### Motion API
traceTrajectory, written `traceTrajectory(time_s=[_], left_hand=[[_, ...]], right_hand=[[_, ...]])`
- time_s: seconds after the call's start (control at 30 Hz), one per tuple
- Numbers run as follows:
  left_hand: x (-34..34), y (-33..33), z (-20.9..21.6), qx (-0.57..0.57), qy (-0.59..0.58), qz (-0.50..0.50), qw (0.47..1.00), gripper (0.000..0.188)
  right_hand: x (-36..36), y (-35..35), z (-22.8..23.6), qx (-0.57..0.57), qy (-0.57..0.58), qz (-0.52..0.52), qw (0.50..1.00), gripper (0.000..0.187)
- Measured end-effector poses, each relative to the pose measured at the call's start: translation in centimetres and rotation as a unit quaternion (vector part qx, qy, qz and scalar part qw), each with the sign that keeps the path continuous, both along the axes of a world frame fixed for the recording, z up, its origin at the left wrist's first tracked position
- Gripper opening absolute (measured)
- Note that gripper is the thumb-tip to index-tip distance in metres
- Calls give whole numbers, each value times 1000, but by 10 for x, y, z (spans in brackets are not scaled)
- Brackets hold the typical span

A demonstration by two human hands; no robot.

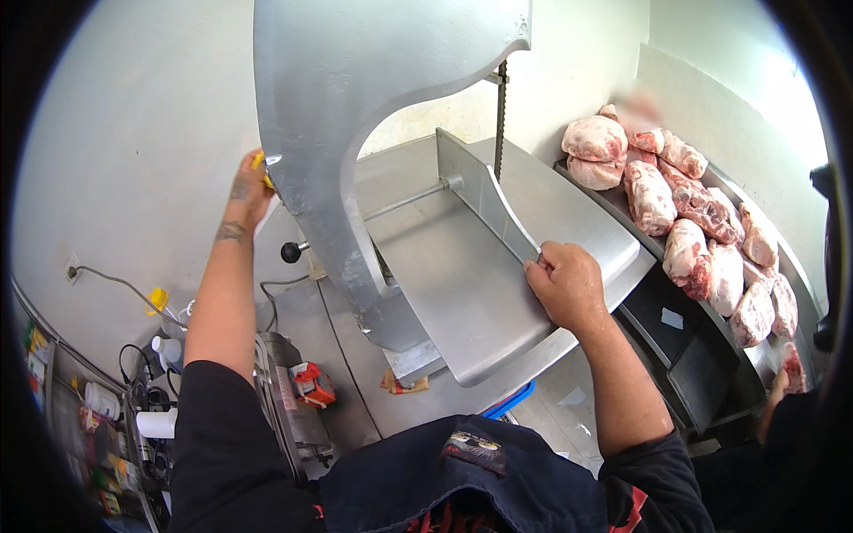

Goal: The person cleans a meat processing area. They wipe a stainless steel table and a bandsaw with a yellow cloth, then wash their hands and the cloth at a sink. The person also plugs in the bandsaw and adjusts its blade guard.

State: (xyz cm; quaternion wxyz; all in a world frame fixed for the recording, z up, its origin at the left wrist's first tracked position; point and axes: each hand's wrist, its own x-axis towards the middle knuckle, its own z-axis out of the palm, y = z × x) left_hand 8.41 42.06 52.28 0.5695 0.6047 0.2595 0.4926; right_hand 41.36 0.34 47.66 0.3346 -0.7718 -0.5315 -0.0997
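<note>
A large grey meat band saw (329, 80) stands before me, its toothed blade (500, 133) running down to a flat metal table (462, 293). My right hand (569, 286) is closed around the near end of the upright guide plate (487, 197) on that table. At the saw's left side, my left hand (249, 191) has its fingers on a small yellow part (260, 165), perhaps a knob or handle. The fingertips there are partly hidden by the saw body. Close to the left forearm, a black ball knob (291, 252) sticks out from the column.
Pieces of raw meat (702, 209) are heaped in a metal tray at the right. Another person's hand (777, 393) touches the nearest piece. A black bin (684, 355) lies below the saw table. On the left are an orange device (313, 385), bottles (166, 348) and cables.
</note>
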Motion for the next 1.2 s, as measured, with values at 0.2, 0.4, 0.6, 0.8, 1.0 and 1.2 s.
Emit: traceTrajectory(time_s=[0.2, 0.4, 0.6, 0.8, 1.0, 1.2], left_hand=[[40, -1, -72, 57, 156, -39, 985, 41], [50, -15, -80, 230, 246, 76, 938, 49], [54, -48, -76, 236, 340, 2, 910, 57], [48, -47, -53, 326, 340, -5, 882, 51], [2, -48, -26, 159, 349, 187, 904, 42], [-41, -127, -13, 51, 105, 245, 962, 36]], right_hand=[[1, 0, 1, 3, 18, 8, 1000, 22], [5, 0, 1, 8, 4, 25, 1000, 18], [9, 1, 1, -9, 26, 31, 999, 17], [10, 2, -3, 27, 20, 38, 999, 16], [13, -3, -7, 113, 34, 67, 991, 14], [25, -8, -12, 196, 57, 161, 966, 15]])
